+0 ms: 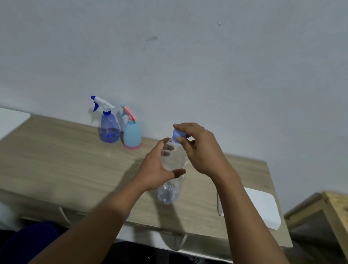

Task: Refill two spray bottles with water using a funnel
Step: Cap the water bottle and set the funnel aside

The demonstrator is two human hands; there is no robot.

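Blue cap [178, 135] half beneath right fingers [190, 130]

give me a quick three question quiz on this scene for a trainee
1. True or false: the blue spray bottle and the pink-trimmed spray bottle both have their trigger heads on.
2. The right hand pinches: A) the blue cap, B) a funnel, C) a spray trigger.
3. Fill in: the left hand grips the clear bottle around its ____.
Key: 1 true; 2 A; 3 body.
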